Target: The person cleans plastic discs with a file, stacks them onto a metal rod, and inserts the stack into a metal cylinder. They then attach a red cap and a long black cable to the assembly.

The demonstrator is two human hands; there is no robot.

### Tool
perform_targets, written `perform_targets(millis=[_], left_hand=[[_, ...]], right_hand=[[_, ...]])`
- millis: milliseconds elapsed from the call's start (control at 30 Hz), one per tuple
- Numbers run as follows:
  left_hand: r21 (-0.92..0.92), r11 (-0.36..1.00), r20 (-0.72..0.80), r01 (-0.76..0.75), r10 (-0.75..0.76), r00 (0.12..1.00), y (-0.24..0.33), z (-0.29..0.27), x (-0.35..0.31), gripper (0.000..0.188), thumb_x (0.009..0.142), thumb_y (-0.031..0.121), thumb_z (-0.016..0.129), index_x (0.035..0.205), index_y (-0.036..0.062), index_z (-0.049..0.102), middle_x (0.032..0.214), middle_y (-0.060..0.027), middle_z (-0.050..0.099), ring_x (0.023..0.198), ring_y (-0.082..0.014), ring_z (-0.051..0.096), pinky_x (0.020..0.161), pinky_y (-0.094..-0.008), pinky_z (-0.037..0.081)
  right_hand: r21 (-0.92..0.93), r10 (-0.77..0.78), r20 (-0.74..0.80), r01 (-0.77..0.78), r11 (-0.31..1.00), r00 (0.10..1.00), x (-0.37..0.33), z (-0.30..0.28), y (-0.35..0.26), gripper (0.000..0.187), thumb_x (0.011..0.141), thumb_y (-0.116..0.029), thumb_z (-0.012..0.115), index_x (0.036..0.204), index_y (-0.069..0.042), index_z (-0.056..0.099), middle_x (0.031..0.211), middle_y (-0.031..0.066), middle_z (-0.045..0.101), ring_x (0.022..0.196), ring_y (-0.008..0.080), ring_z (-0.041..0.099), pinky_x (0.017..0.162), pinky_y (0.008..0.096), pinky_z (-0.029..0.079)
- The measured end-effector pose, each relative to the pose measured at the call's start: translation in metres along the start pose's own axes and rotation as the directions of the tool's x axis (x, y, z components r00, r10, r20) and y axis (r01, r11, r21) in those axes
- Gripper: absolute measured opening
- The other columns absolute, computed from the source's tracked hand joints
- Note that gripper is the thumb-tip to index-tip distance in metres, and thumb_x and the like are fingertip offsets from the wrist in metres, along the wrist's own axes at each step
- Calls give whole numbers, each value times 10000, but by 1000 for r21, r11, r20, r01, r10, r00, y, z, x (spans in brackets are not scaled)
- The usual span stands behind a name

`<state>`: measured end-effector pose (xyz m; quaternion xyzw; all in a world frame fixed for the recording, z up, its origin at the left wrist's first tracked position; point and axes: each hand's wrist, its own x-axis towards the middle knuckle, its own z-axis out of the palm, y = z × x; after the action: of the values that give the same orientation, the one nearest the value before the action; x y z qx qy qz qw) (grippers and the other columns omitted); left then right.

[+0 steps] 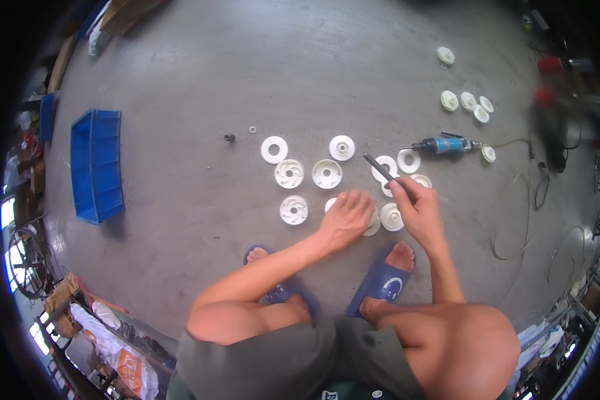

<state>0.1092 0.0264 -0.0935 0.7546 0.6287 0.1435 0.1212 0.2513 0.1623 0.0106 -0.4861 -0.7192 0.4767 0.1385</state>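
In my right hand (418,212) a slim dark rod (378,167) is gripped between thumb and fingers, pointing up and left over several white plastic rings. My left hand (347,217) reaches low over white discs, its fingers bent together; what they hold is hidden. Beside it a white disc (371,227) is partly covered. Near my right hand lies a round white part with a raised centre (392,217). Left of my hands are slotted white discs (289,174), a flat white ring (274,150), a cupped disc (327,174) and a hubbed disc (342,148).
A blue and black power tool (443,145) lies at the right, with a hose (507,142) trailing from it. Beyond it sit several white assembled parts (449,101). A blue bin (97,167) stands at the left. A small black fitting (229,138) and a metal nut (253,129) lie on the floor.
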Motion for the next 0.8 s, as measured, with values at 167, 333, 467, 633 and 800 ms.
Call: perform_targets(millis=[167,333,467,633,800], left_hand=[[-625,738,-35,253,-350,936,-13,-45,2,717,673,141,919,1299,26,588,1247,-177,668,1221,-371,648,1031,-460,531],[-697,673,-113,245,-441,890,-47,-102,-12,635,675,144,927,1228,23,638,1114,-170,680,1010,-335,699,871,-414,563],[-574,793,-211,206,-386,898,-50,-117,-8,624,638,184,964,1140,22,632,991,-154,638,901,-356,663,783,-435,545],[-465,862,-149,202,-301,942,-54,-126,-7,675,618,217,1008,1150,42,631,1106,-126,696,1035,-343,694,875,-407,567],[-681,695,49,232,-273,961,-59,-125,-14,794,598,270,1033,1256,39,654,1248,-163,697,1194,-338,683,967,-410,563]], right_hand=[[-4,-56,23,56,998,998,-10,-16,-9,205,994,-176,708,1053,16,749,632,116,613,557,137,541,554,326,448],[-114,-215,176,237,965,961,-17,-14,-21,182,964,-210,743,1020,-39,775,747,131,690,631,272,663,594,374,509],[-144,-214,239,253,957,947,-17,-4,-26,184,953,-250,754,1011,-77,778,824,133,725,723,338,703,628,404,539],[-237,-299,277,367,900,913,-15,-2,-33,155,934,-217,765,1010,-82,771,769,111,696,665,326,671,587,412,513],[-405,-277,361,417,813,890,-7,-18,-39,182,959,-332,727,937,-152,744,683,76,641,629,331,657,548,463,493]])
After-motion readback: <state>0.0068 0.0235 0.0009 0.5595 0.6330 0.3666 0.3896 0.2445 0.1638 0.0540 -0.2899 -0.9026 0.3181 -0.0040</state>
